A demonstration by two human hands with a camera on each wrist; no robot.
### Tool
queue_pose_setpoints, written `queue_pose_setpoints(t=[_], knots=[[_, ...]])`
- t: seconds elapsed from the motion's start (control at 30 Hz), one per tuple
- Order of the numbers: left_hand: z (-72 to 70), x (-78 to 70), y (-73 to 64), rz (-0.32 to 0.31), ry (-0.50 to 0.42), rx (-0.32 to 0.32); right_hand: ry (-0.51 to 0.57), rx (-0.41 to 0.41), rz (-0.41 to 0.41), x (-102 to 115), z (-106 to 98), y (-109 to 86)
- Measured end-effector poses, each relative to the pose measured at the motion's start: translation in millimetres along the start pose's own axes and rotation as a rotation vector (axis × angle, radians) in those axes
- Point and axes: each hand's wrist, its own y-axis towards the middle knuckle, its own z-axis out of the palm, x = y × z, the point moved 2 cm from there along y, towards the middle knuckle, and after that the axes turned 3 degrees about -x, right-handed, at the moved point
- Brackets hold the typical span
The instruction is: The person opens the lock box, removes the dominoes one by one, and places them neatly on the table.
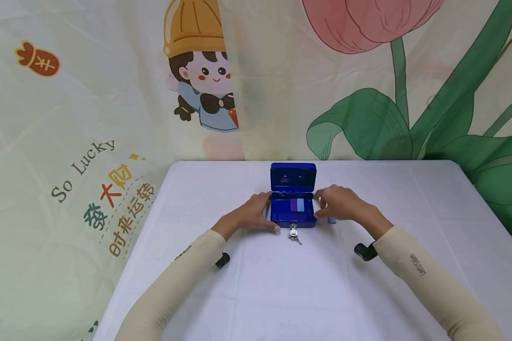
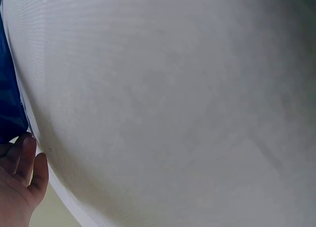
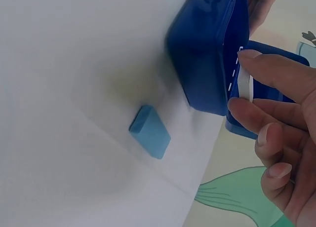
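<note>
A small blue cash box [image 1: 292, 224] stands on the table with its lid raised, a silver lock with keys [image 1: 294, 234] at its front. Inside lie purple and light-blue flat pieces [image 1: 297, 204]. My left hand [image 1: 253, 213] holds the box's left side, thumb by the front corner and fingers towards the back; the left wrist view catches only some fingers [image 2: 27, 163] near the blue wall. Over the right rim, my right hand [image 3: 291, 118] pinches a small white piece [image 3: 245, 84] between thumb and index finger. A light-blue block [image 3: 152, 133] lies on the cloth beside the box.
A white cloth covers the table [image 1: 260, 293]. Behind it hangs a printed backdrop [image 1: 273, 104] with a cartoon figure and a tulip, close to the table's far edge.
</note>
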Motion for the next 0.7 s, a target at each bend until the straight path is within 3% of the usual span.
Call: queue_pose_setpoints(t=[0.7], knots=[[-0.6, 0.1, 1.3, 0.012, -0.014, 0.003, 0.048, 0.055, 0.007, -38, -2, -9.2]])
